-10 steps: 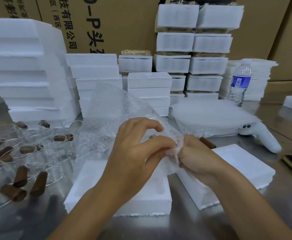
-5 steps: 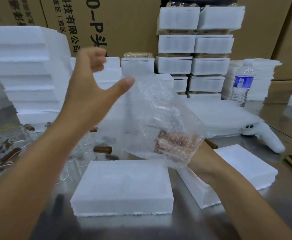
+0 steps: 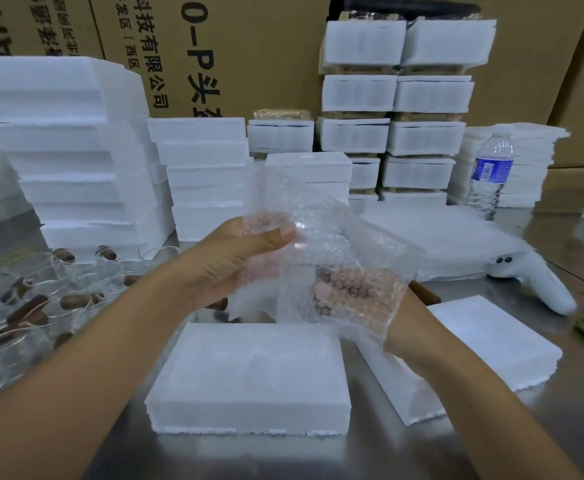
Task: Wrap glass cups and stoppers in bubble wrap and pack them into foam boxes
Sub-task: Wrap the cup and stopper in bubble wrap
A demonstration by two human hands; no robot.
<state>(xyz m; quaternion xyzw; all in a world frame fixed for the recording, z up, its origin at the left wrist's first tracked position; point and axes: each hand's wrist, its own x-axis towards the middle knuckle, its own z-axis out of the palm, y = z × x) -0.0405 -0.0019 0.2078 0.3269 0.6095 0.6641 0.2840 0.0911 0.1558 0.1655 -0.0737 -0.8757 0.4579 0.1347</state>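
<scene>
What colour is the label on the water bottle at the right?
The label is blue, with some white print; the head view shows it.

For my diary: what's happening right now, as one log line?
left hand: pinches bubble wrap | right hand: holds it underneath | foam box: on table

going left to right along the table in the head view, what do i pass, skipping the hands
glass cups with stoppers → near foam box → second foam box → white controller. The bubble wrap overlaps both boxes, so it is left out.
</scene>
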